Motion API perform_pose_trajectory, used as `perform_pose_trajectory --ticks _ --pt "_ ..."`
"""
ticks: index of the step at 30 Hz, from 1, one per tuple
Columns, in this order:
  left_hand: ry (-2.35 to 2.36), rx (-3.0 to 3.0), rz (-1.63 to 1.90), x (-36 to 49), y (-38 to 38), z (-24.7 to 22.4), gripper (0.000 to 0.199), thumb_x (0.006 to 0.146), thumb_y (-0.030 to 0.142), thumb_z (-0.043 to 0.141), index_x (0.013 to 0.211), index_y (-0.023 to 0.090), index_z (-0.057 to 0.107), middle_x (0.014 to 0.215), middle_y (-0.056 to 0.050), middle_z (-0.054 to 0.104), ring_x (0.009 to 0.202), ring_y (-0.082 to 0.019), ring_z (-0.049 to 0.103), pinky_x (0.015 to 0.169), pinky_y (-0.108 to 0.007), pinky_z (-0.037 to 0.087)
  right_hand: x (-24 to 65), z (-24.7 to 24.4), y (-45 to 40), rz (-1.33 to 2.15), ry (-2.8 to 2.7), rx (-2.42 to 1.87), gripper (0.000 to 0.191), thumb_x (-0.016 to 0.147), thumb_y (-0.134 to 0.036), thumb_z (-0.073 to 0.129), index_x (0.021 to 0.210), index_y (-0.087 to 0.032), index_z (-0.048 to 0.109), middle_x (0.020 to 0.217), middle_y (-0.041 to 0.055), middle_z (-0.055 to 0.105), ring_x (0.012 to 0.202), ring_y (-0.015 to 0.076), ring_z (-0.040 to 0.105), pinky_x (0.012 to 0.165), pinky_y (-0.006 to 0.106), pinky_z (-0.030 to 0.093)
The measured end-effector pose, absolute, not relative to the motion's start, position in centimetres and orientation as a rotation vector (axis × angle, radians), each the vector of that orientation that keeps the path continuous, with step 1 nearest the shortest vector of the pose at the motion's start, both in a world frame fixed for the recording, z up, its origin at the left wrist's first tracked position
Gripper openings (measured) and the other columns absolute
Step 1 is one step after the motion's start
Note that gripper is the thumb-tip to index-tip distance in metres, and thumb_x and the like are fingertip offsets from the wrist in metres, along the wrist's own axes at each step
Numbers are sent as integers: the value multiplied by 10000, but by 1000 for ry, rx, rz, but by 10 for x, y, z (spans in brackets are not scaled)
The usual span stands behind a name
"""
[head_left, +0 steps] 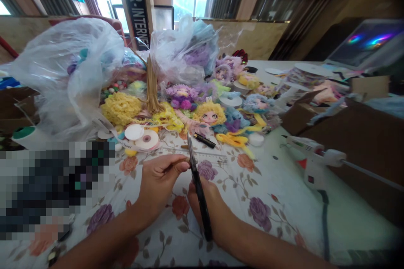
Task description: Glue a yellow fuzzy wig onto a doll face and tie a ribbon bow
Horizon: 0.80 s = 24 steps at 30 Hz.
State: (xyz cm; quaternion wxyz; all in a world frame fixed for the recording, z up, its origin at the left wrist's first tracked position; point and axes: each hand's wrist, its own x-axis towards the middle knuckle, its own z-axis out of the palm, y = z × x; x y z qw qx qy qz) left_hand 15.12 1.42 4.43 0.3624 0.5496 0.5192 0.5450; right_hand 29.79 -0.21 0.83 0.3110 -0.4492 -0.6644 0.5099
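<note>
My right hand (pixel 210 206) is wrapped round the black handle of a pair of scissors (pixel 199 201), whose metal blades point up and away from me. Just left of the blades, my left hand (pixel 160 180) is closed in a pinch, thumb against fingers; what it pinches is too small to make out. Both hands are above the flowered tablecloth (pixel 179 208). Beyond them lie a clear ruler (pixel 208 156) and a black pen (pixel 204 140). A doll head with yellow curly hair (pixel 208 114) sits behind the pen.
Ribbon rolls (pixel 147 139), yellow yarn (pixel 121 109) and plastic bags (pixel 75 63) fill the back and left. A yellow ribbon (pixel 235 139) lies beyond the ruler. At the right are a white glue gun (pixel 315 157) with its cable and a cardboard box (pixel 356 143).
</note>
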Motion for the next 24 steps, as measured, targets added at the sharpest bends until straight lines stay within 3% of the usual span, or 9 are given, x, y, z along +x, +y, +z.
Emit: perform_pose_trajectory --ticks 8,13,17,24 --pt "1381 1483 1487 157 9 40 78 751 272 688 752 244 760 681 3 709 590 -152 597 590 -255 476 294 8 -7 1234 -1821 -1149 171 745 -108 500 602 -200 520 593 -8 601 569 129 561 578 233 450" --pt "1294 1380 1343 155 23 34 149 761 332 677 815 218 756 711 -17 709 651 -159 615 583 -242 480 301 26 9 1215 -1860 -1240 161 823 -165 453 674 -190 506 583 -25 559 517 108 485 489 211 378" --pt "1174 1201 1225 152 35 20 269 728 361 711 916 170 732 722 -42 700 642 -143 611 572 -231 479 331 45 30 864 -2044 -1405 126 830 -258 512 772 -167 579 733 32 645 649 151 553 577 234 389" --pt "1178 1053 1224 155 36 17 379 666 373 755 951 138 667 672 -9 653 581 -110 567 525 -200 427 416 46 41 256 -2188 -2101 279 832 -368 487 781 -166 673 752 109 696 662 207 620 516 258 279"
